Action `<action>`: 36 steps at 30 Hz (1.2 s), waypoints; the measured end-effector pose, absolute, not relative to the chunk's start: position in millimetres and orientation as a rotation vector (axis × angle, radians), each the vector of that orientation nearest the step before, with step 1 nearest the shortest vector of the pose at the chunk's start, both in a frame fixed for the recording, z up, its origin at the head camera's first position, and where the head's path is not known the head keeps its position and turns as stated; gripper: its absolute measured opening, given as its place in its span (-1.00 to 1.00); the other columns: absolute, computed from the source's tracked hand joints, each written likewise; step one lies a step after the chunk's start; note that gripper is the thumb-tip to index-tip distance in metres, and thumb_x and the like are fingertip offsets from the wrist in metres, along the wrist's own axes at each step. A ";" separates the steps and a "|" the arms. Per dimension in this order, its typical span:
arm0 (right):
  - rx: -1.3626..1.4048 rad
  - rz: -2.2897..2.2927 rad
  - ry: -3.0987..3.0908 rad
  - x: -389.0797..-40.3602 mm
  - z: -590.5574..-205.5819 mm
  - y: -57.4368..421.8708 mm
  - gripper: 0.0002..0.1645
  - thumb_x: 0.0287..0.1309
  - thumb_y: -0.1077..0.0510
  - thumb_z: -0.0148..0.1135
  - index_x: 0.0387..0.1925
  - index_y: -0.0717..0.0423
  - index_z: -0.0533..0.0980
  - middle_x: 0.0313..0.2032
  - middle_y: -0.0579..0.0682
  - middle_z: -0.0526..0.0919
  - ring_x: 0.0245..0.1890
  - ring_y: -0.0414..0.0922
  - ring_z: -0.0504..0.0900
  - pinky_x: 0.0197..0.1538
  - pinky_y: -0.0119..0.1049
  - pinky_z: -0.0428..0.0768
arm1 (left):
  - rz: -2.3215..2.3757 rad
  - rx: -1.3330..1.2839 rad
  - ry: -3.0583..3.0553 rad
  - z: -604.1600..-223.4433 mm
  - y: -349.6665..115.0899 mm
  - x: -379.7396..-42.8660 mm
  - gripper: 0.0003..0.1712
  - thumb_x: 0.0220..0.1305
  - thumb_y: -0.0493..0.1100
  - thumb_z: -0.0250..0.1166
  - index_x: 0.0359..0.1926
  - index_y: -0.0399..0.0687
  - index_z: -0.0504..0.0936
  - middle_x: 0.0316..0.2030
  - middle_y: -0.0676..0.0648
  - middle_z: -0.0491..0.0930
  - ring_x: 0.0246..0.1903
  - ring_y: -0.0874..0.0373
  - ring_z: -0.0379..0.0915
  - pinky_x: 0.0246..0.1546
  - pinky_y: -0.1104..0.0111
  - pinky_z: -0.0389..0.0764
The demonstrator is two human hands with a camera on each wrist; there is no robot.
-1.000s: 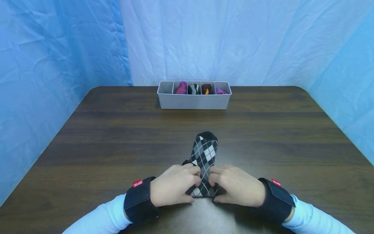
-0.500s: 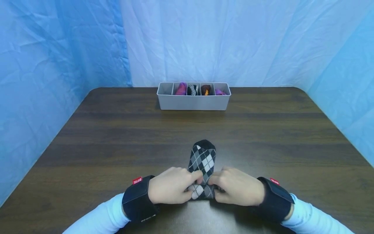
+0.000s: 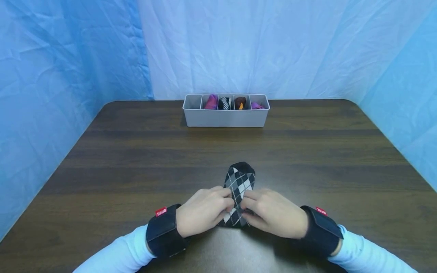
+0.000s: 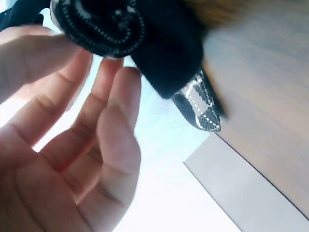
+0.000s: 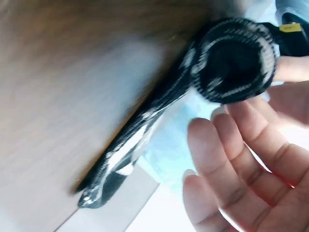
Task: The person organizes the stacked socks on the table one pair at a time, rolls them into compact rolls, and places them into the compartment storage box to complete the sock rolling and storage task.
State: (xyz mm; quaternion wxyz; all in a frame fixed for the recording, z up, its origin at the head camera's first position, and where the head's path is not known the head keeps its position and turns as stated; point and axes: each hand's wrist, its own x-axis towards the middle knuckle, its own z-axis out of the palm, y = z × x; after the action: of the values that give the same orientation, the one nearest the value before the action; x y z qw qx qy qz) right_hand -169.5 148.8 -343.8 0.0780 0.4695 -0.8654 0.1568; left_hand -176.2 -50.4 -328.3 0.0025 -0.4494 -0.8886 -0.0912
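A black, grey and white argyle sock lies on the table, its black end pointing away from me. Its near part is rolled up; the coiled end shows in the left wrist view and the hollow roll in the right wrist view. At the left end of the roll, my left hand holds it with bent fingers and thumb. Opposite it, my right hand holds the right end with thumb and fingertips. The hands partly cover the roll in the head view, while the flat length extends beyond them.
A grey divided box stands at the table's far edge. Pink, striped, brown and purple cloth pieces sit in its compartments; the leftmost compartment shows none. Blue sheets hang behind and beside the brown table.
The sock's near part has been rolled farther forward, so its flat length is shorter. A dark bit at its left is no longer visible. Both hands have shifted their fingers on the roll.
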 end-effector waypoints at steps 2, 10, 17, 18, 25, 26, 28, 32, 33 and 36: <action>1.429 0.466 -2.577 -167.6 -342.8 148.6 -0.77 -0.20 0.01 0.27 -0.43 -0.06 0.44 -0.50 -0.27 0.38 -0.53 -0.40 0.27 -0.37 -0.48 0.36 | -0.289 -1.433 -2.793 -327.8 -50.8 -176.4 -0.96 0.02 -0.17 0.18 -0.47 0.05 0.56 -0.53 0.15 0.37 -0.52 0.35 0.21 -0.60 0.62 0.24; 1.435 0.438 -2.691 -166.2 -338.7 150.1 -0.69 -0.32 0.09 0.33 -0.42 -0.06 0.44 -0.44 -0.25 0.44 -0.47 -0.38 0.33 -0.29 -0.44 0.40 | -0.145 -1.526 -2.879 -326.8 -49.2 -175.7 -0.52 -0.29 0.05 0.37 -0.27 0.02 0.45 -0.39 0.15 0.39 -0.41 0.34 0.27 -0.51 0.56 0.31; 1.455 0.455 -2.648 -168.0 -338.7 152.1 -0.78 -0.29 0.16 0.24 -0.44 -0.02 0.46 -0.51 -0.25 0.43 -0.52 -0.39 0.30 -0.37 -0.50 0.38 | -0.370 -1.536 -2.924 -328.1 -51.3 -179.6 -0.76 -0.17 -0.19 0.25 -0.37 -0.03 0.45 -0.50 0.13 0.38 -0.59 0.38 0.20 -0.61 0.61 0.25; 1.453 0.464 -2.653 -168.4 -338.8 152.4 -0.79 -0.29 0.18 0.23 -0.44 -0.02 0.46 -0.52 -0.26 0.42 -0.54 -0.40 0.29 -0.39 -0.51 0.37 | -0.429 -1.536 -2.948 -327.2 -51.8 -180.3 -0.79 -0.15 -0.20 0.23 -0.38 -0.03 0.45 -0.52 0.13 0.38 -0.62 0.39 0.18 -0.64 0.62 0.23; 1.410 0.477 -2.729 -169.3 -339.9 152.9 -0.87 -0.27 0.22 0.13 -0.52 -0.02 0.45 -0.63 -0.28 0.34 -0.67 -0.41 0.20 -0.56 -0.59 0.21 | -0.656 -1.516 -3.085 -327.1 -52.0 -183.3 -0.76 -0.02 -0.23 0.11 -0.24 -0.07 0.48 -0.61 0.14 0.33 -0.74 0.41 0.11 -0.74 0.59 0.14; 1.408 0.462 -2.728 -169.4 -340.0 152.7 -0.88 -0.26 0.22 0.12 -0.52 -0.02 0.44 -0.63 -0.28 0.33 -0.67 -0.40 0.19 -0.56 -0.59 0.20 | -0.616 -1.514 -3.074 -328.1 -52.2 -183.3 -0.76 0.00 -0.21 0.11 -0.22 -0.07 0.48 -0.58 0.14 0.33 -0.70 0.39 0.13 -0.71 0.60 0.17; 1.403 0.440 -2.722 -169.8 -340.2 152.4 -0.89 -0.24 0.21 0.12 -0.52 -0.01 0.44 -0.62 -0.28 0.32 -0.67 -0.40 0.19 -0.56 -0.58 0.21 | -0.512 -1.507 -3.030 -330.1 -52.3 -182.8 -0.75 0.02 -0.18 0.09 -0.22 -0.07 0.51 -0.46 0.12 0.38 -0.56 0.36 0.21 -0.62 0.60 0.24; 1.389 0.386 -2.701 -171.0 -341.3 152.0 -0.91 -0.20 0.20 0.12 -0.51 -0.01 0.45 -0.61 -0.27 0.33 -0.66 -0.40 0.19 -0.54 -0.56 0.23 | -0.337 -1.486 -2.924 -333.6 -51.7 -181.7 -0.74 0.06 -0.14 0.07 -0.20 -0.09 0.52 -0.27 0.06 0.41 -0.35 0.31 0.24 -0.41 0.57 0.36; 1.382 0.378 -2.702 -171.4 -341.7 151.9 -0.91 -0.20 0.20 0.12 -0.50 0.00 0.46 -0.61 -0.27 0.33 -0.66 -0.39 0.19 -0.54 -0.56 0.23 | -0.333 -1.482 -2.912 -334.2 -51.5 -181.7 -0.73 0.07 -0.14 0.07 -0.18 -0.09 0.52 -0.25 0.06 0.43 -0.34 0.31 0.26 -0.39 0.56 0.38; 1.355 0.326 -2.690 -172.3 -344.0 152.3 -0.90 -0.19 0.18 0.14 -0.48 0.01 0.49 -0.57 -0.25 0.37 -0.63 -0.39 0.23 -0.52 -0.53 0.27 | -0.364 -1.469 -2.904 -335.8 -51.3 -182.6 -0.74 0.12 -0.16 0.05 -0.13 -0.07 0.46 -0.30 0.07 0.47 -0.39 0.33 0.29 -0.38 0.55 0.39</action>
State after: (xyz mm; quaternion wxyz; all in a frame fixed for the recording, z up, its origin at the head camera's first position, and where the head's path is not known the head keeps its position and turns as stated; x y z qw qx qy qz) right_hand -172.3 152.3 -344.0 0.0562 0.4466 -0.8865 0.1075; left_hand -182.6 -51.3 -335.8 -0.0664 -0.4476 -0.8848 -0.1110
